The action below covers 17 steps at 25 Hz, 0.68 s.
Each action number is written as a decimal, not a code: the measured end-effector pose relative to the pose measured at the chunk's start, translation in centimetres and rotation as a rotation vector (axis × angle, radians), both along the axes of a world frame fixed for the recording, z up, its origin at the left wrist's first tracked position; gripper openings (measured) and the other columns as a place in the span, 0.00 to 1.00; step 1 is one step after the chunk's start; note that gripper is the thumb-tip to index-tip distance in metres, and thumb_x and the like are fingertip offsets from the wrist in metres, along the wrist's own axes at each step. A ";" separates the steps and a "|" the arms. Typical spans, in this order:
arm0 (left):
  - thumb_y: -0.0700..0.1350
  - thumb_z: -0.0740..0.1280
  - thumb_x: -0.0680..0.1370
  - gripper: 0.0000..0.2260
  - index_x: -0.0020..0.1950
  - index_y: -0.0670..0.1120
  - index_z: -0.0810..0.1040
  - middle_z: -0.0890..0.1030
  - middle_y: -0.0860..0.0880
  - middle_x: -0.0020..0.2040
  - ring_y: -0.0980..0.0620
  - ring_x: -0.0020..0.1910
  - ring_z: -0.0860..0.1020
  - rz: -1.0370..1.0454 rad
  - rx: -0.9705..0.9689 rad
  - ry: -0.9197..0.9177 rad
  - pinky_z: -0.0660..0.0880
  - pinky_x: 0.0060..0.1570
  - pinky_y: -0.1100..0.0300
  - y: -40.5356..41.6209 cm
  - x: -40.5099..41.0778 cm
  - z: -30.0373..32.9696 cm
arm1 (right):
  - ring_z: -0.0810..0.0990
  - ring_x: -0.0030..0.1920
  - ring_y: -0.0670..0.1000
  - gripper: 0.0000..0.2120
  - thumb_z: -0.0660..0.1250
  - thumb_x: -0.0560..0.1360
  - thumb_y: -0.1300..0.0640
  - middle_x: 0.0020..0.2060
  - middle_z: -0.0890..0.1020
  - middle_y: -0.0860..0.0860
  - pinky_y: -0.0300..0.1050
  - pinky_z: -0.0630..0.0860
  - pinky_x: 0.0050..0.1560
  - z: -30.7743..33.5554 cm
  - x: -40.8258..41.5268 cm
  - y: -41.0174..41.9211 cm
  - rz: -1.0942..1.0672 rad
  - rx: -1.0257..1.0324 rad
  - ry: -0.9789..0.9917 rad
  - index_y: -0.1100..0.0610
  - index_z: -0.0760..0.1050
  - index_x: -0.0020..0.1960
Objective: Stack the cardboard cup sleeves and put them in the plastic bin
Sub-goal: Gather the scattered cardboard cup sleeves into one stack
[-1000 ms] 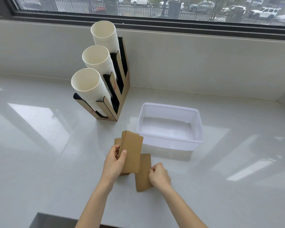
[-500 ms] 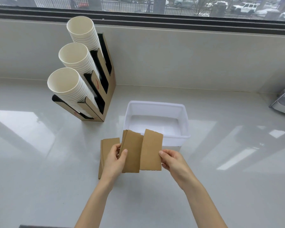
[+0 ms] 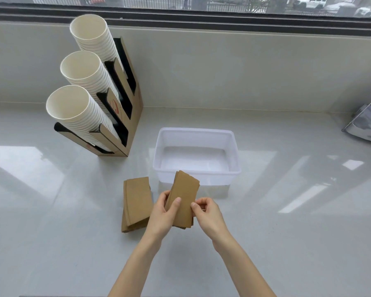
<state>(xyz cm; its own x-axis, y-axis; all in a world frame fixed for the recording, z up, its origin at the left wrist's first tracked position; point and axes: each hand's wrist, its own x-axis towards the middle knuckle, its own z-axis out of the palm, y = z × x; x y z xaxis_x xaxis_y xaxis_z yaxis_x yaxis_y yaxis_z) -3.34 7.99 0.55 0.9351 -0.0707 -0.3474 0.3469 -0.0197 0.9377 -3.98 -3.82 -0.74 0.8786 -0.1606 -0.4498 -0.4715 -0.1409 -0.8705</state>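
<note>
I hold a small stack of flat brown cardboard cup sleeves (image 3: 184, 198) above the counter, just in front of the plastic bin. My left hand (image 3: 162, 215) grips its lower left side with the thumb on top. My right hand (image 3: 208, 214) pinches its right edge. A second pile of sleeves (image 3: 136, 203) lies flat on the counter to the left of my hands. The clear white plastic bin (image 3: 196, 133) stands behind the held stack with nothing inside it.
A cardboard cup holder (image 3: 129, 116) with three slanted columns of white paper cups (image 3: 77, 108) stands at the back left. A clear plastic item (image 3: 366, 123) sits at the right edge. A wall and a window ledge run along the back of the white counter.
My right hand lifted a sleeve off the counter, brought it leftward and laid it onto the stack in my left hand. The view shifted, so the bin sits closer to centre.
</note>
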 end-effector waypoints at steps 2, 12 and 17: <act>0.44 0.61 0.77 0.06 0.54 0.47 0.70 0.78 0.49 0.48 0.51 0.40 0.80 -0.015 0.017 0.001 0.79 0.29 0.59 0.1 0.0 -0.2 | 0.77 0.49 0.51 0.02 0.61 0.76 0.56 0.45 0.76 0.51 0.34 0.71 0.40 0.0 -0.1 -0.6 0.005 -0.007 0.005 0.53 0.69 0.44; 0.42 0.63 0.75 0.12 0.58 0.51 0.75 0.80 0.54 0.49 0.54 0.51 0.77 -0.411 0.528 -0.347 0.73 0.51 0.59 0.0 0.7 -1.4 | 0.75 0.52 0.41 0.20 0.63 0.73 0.65 0.48 0.77 0.40 0.32 0.72 0.51 0.5 0.0 -4.8 0.225 -0.216 -0.310 0.44 0.72 0.57; 0.42 0.67 0.73 0.11 0.53 0.54 0.76 0.80 0.56 0.47 0.59 0.49 0.77 -0.371 0.485 -0.330 0.71 0.49 0.69 0.5 1.2 -2.4 | 0.77 0.47 0.46 0.13 0.64 0.72 0.67 0.42 0.80 0.45 0.23 0.71 0.41 -1.1 -0.7 -5.7 0.131 -0.115 -0.257 0.48 0.73 0.43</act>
<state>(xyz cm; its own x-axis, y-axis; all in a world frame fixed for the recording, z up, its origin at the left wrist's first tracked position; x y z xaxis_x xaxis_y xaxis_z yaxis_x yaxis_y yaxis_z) -2.11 8.51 -1.85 0.9413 -0.3147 -0.1220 -0.0659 -0.5257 0.8481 -4.68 -9.48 -1.82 0.9777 -0.0752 -0.1960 -0.2095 -0.2904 -0.9337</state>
